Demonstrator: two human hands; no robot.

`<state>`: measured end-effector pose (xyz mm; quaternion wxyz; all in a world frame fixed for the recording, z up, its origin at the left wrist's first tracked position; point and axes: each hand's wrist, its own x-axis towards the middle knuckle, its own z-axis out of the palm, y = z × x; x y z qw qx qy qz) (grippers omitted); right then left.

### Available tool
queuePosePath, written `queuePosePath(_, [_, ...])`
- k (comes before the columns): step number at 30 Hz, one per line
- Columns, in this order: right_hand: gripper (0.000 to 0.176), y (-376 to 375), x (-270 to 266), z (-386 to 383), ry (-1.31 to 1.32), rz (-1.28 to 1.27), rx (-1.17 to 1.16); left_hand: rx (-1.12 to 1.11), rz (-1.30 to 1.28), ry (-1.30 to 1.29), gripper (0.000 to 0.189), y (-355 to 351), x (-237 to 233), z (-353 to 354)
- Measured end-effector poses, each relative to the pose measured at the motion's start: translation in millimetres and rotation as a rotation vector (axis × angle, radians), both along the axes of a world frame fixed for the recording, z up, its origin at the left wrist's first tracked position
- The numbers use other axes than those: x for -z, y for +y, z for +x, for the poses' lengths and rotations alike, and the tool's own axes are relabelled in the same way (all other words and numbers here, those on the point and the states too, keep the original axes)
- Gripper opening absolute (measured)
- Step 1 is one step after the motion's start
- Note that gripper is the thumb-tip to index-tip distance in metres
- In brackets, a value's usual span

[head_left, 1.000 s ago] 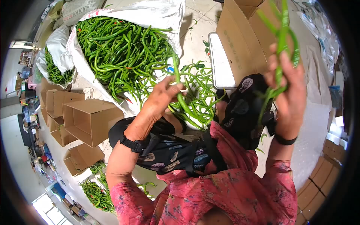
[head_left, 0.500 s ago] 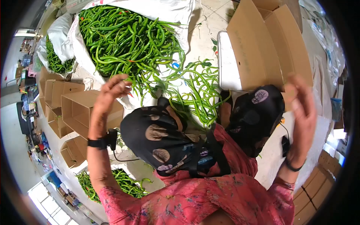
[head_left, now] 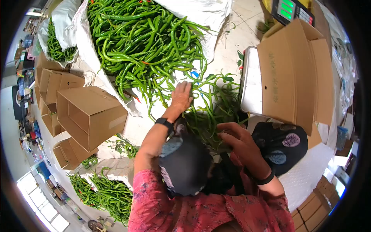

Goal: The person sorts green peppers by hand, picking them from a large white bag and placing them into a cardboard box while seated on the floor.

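Note:
Long green peppers (head_left: 143,42) spill in a large heap from a white sack (head_left: 83,46). Looser peppers (head_left: 210,108) lie nearer to me, between my knees. My left hand (head_left: 181,97) reaches onto the near edge of the heap, palm down with its fingers stretched out; under the palm the view is blocked. My right hand (head_left: 236,140) hovers at the right side of the looser peppers, its fingers apart and slightly bent, with nothing visible between them.
A tall open carton (head_left: 286,73) stands on a white scale plate (head_left: 252,83), beside a lit green display (head_left: 286,9). Empty cartons (head_left: 92,112) are at the left. More peppers lie at the lower left (head_left: 112,197) and in a far sack (head_left: 58,44).
Both hands have come down and inward from their raised positions at the sides. My left hand is now at the heap, my right near the looser peppers. The view has shifted.

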<state>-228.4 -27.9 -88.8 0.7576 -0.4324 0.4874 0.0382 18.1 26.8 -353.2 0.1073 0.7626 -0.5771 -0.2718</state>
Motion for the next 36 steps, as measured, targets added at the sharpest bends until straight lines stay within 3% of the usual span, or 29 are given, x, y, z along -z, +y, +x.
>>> queuePosePath(2, [0.035, -2.8, 7.4, 5.3, 0.014, -0.024, 0.004, 0.021, 0.094, -0.053, 0.083, -6.7, 35.4, -6.8])
queuePosePath(5, [0.032, -4.2, 25.1, 8.8, 0.02, -0.031, 0.036, 0.028, 0.098, -0.044, 0.079, -13.1, 49.0, -35.3])
queuePosePath(7, [0.03, 0.9, 37.5, 9.8, 0.007, -0.007, 0.05, 0.179, 0.026, -0.006, 0.074, 2.9, 55.4, -65.8])
queuePosePath(9, [0.027, 3.6, 48.1, 13.4, -0.032, 0.027, 0.067, 0.306, 0.168, 0.28, 0.069, 14.5, 37.5, -70.2])
queuePosePath(10, [0.027, 5.1, 49.2, 15.8, -0.034, 0.039, 0.062, 0.299, 0.179, 0.28, 0.069, 29.7, 42.2, -75.9])
queuePosePath(12, [0.027, 2.5, 50.0, 20.8, -0.048, 0.083, 0.025, 0.312, 0.089, 0.651, 0.06, 49.6, 58.0, -83.3])
queuePosePath(13, [0.027, 0.8, 48.7, 22.7, -0.054, 0.084, 0.026, 0.312, 0.092, 0.646, 0.06, 43.4, 43.6, -71.3])
queuePosePath(15, [0.028, 0.5, 45.0, 24.5, -0.057, 0.128, 0.066, 0.261, 0.021, 0.66, 0.05, 37.8, 17.8, -45.7])
queuePosePath(16, [0.028, 1.5, 46.4, 23.4, -0.057, 0.133, 0.07, 0.068, -0.314, 0.529, 0.046, 36.3, 17.5, -37.0])
queuePosePath(17, [0.028, 1.8, 48.3, 21.4, -0.057, 0.117, 0.074, -0.29, -0.081, 0.631, 0.048, 54.7, 8.0, -29.2])
queuePosePath(19, [0.029, 2.2, 49.6, 21.0, -0.06, 0.099, 0.075, -0.304, -0.309, 0.128, 0.051, 62.9, 5.3, 5.8])
queuePosePath(20, [0.029, 2.7, 49.4, 22.2, -0.047, 0.093, 0.058, -0.36, -0.318, 0.025, 0.058, 69.8, 9.5, 21.4])
queuePosePath(24, [0.032, 6.3, 52.1, 26.0, -0.042, 0.069, -0.033, -0.479, -0.134, 0.079, 0.06, 61.5, 14.6, 33.3])
queuePosePath(26, [0.032, 8.4, 56.0, 24.8, -0.057, 0.057, -0.028, -0.239, -0.306, -0.165, 0.04, 57.5, 48.7, 9.5])
queuePosePath(27, [0.031, 10.0, 56.5, 25.6, -0.077, 0.057, -0.032, -0.168, -0.278, 0.089, 0.031, 55.6, 52.9, -4.2])
queuePosePath(28, [0.031, 9.2, 56.1, 27.0, -0.089, 0.051, -0.035, -0.032, -0.077, 0.176, 0.026, 54.0, 43.8, -23.0])
queuePosePath(30, [0.031, 7.5, 55.0, 26.4, -0.051, 0.073, -0.018, 0.476, -0.255, 0.292, 0.03, 40.8, 48.9, -44.6])
queuePosePath(31, [0.031, 6.3, 55.9, 25.1, -0.058, 0.065, -0.018, 0.4, -0.333, 0.378, 0.037, 38.8, 30.7, -52.2])
queuePosePath(33, [0.031, 6.8, 59.1, 22.0, -0.086, 0.08, 0.022, -0.2, -0.112, 0.413, 0.043, 2.8, -34.0, -3.1])
queuePosePath(36, [0.031, 9.8, 63.6, 23.6, -0.08, 0.101, 0.011, -0.207, -0.447, -0.064, 0.062, -35.7, -69.6, 64.7])
